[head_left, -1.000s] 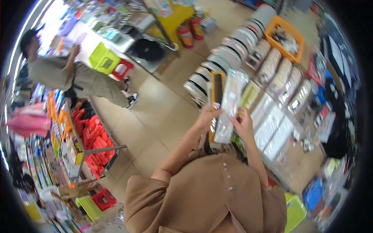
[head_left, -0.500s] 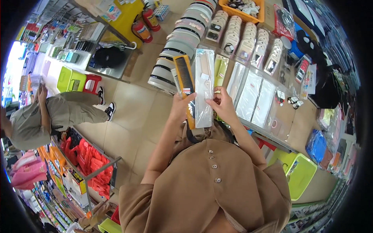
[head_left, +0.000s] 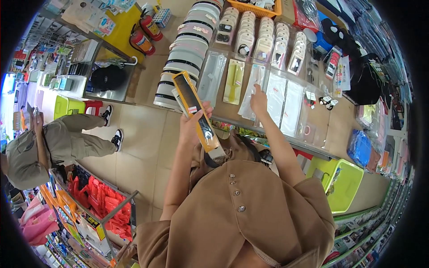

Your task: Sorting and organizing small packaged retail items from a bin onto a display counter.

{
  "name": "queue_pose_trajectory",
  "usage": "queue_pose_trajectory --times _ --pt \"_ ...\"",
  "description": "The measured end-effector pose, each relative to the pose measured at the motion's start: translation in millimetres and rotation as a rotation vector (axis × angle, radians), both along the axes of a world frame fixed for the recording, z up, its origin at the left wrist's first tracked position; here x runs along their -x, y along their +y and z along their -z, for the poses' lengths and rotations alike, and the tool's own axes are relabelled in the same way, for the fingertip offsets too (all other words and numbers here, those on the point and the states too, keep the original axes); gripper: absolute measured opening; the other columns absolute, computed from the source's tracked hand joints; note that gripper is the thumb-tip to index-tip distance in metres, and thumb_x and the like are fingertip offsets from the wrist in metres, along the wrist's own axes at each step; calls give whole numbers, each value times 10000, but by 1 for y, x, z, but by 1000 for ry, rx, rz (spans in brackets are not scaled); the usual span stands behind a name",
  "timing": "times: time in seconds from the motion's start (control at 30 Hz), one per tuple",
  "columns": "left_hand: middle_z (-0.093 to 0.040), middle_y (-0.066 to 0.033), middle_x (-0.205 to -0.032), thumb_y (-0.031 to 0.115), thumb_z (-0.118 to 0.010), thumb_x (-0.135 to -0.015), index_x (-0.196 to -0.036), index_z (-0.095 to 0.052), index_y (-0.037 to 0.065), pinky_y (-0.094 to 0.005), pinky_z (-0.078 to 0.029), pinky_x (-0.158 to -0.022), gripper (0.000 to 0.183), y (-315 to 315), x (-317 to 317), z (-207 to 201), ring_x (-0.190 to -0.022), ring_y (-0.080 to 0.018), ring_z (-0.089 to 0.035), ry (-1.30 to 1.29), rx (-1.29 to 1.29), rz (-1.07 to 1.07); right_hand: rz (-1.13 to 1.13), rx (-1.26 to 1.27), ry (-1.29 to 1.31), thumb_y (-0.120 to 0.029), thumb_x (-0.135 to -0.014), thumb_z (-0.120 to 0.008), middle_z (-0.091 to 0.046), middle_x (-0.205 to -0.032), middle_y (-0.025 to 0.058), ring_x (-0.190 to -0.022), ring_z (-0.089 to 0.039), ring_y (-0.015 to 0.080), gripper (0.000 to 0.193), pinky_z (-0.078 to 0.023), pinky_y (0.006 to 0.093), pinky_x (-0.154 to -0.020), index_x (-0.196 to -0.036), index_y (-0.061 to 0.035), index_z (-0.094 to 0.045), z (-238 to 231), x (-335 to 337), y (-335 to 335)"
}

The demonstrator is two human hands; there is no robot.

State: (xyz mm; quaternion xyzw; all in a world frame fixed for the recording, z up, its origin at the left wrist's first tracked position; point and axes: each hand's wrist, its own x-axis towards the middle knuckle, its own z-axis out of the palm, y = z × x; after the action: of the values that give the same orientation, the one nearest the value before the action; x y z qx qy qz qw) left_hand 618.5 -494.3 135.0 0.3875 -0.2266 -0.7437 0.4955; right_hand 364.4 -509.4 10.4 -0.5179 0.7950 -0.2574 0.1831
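My left hand (head_left: 192, 124) is closed around a black comb in an orange-edged clear pack (head_left: 189, 96). A second, pale comb pack (head_left: 178, 102) sits behind it in the same grip, mostly hidden. Over the display table, my right hand (head_left: 259, 102) rests on a long clear-and-white comb packet (head_left: 247, 106) lying in the tray, index finger stretched along it. To the left of that packet lies a yellow-green comb pack (head_left: 233, 82), and beyond it a clear pack with a grey comb (head_left: 211, 79). White flat packets (head_left: 275, 100) lie right of my hand.
Headbands on a long rack (head_left: 185, 56) stand at the left of the table. Rows of carded hair ties (head_left: 246, 38) fill the back, near an orange basket (head_left: 257, 10). A green bin (head_left: 344, 185) stands at right. Another person (head_left: 67, 138) stands at far left, by red bags (head_left: 100, 201).
The clear-and-white packet has gone from my hands to the tray, and my right hand has moved forward with it. My left hand has shifted left and slightly down, still holding the comb packs.
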Motion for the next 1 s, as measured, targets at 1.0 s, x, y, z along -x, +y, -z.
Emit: queue_pose_trajectory --times 1.0 --pt "-597 -129 -939 100 -479 -857 -1038 -501 -52 -311 -498 -707 238 -5 -6 6 -813 -193 -601 37 -83 40 -450 112 -522 -201 -765 -636 -622 -740 108 -673 -611 178 248 -478 272 -604 -906 -8 -568 -106 -80 10"
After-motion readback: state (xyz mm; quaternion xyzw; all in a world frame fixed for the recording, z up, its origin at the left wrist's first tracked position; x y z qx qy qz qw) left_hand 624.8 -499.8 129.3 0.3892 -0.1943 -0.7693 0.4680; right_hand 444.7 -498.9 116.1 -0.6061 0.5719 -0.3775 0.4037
